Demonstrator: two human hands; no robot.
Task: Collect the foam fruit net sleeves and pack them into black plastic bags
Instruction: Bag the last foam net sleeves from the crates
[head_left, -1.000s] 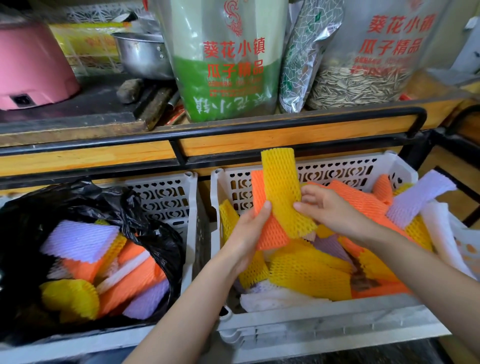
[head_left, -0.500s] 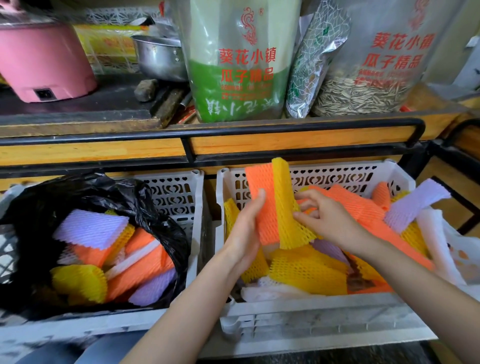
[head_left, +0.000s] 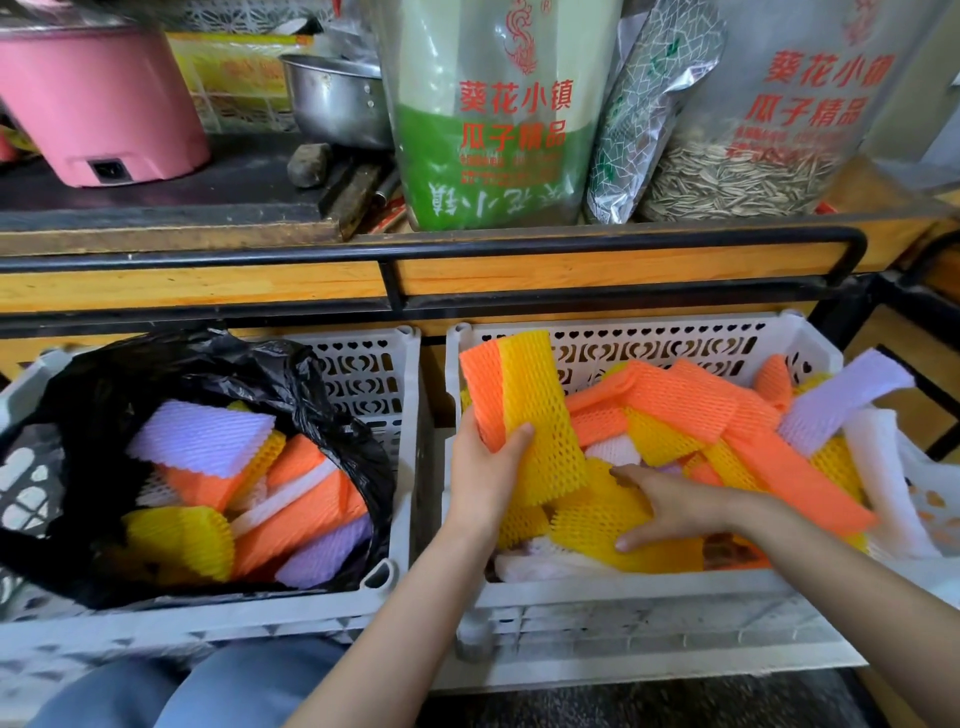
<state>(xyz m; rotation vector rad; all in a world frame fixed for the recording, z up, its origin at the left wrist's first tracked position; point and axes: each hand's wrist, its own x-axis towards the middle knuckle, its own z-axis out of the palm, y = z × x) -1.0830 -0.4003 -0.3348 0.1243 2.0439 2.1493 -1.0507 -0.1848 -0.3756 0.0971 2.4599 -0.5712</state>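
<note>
Right hand (head_left: 670, 506) off the sleeve pair (head_left: 540, 415).
It has dropped nearer, onto a loose yellow sleeve (head_left: 597, 525) in the pile; left hand (head_left: 483, 478) now grips the pair alone.

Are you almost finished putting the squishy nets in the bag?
Not quite. Done: the black bag in the left crate already holds a heap of nets. In hand: the left hand grips orange and yellow nets, and the right hand rests on another yellow net. Left: a big pile of nets fills the right crate.
</note>
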